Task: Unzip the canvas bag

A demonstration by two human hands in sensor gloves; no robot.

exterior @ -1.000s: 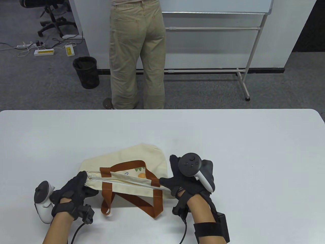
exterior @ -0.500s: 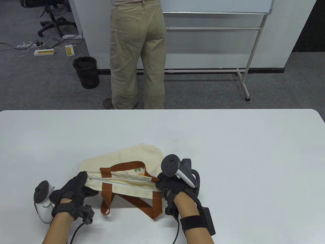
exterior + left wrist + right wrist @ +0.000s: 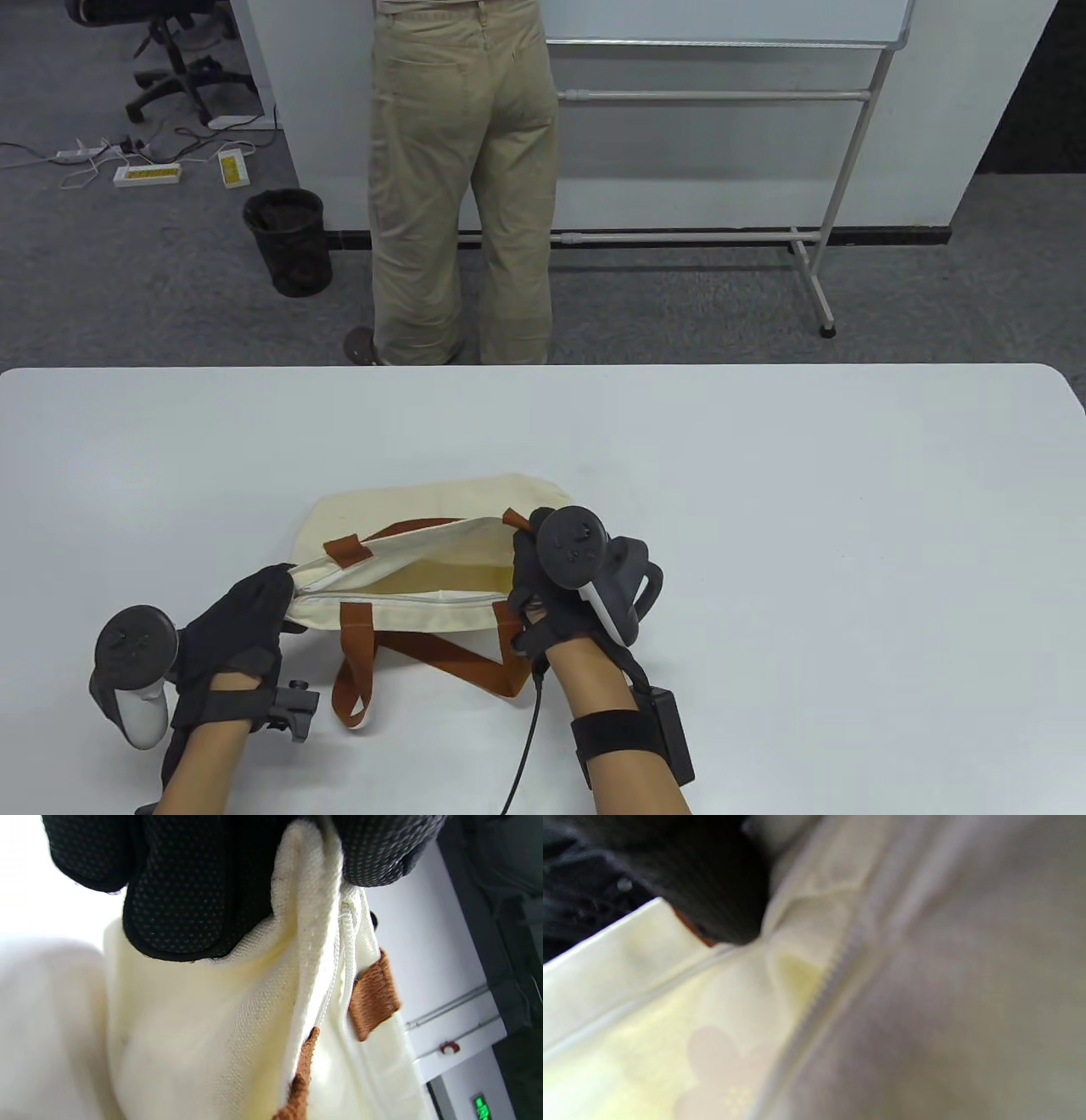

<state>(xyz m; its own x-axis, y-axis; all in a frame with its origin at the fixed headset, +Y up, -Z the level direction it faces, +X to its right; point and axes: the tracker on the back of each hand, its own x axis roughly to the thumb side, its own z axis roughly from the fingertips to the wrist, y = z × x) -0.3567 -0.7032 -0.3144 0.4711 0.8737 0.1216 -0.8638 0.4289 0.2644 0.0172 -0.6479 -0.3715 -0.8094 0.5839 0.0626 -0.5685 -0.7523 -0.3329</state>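
A cream canvas bag (image 3: 424,509) with brown straps (image 3: 450,658) lies on the white table (image 3: 764,509) near the front. Its top gapes open, showing the yellowish inside (image 3: 433,577). My left hand (image 3: 246,615) pinches the bag's left top corner; the left wrist view shows my fingers (image 3: 182,899) on the cloth (image 3: 203,1027) beside the zipper tape (image 3: 339,963). My right hand (image 3: 543,594) is at the bag's right end, fingers at the open mouth. The right wrist view is blurred: a dark finger (image 3: 712,899) against the cloth, zipper teeth (image 3: 835,971) running past.
A person in khaki trousers (image 3: 462,187) stands just beyond the table's far edge. A black bin (image 3: 288,242), power strips (image 3: 148,174), an office chair (image 3: 170,59) and a whiteboard stand (image 3: 814,255) are on the floor behind.
My right hand has moved left and away from me at the bag's right end. The bag's mouth, a narrow slit before, now gapes wide. The bag shifted slightly right; my left hand kept its pinch.
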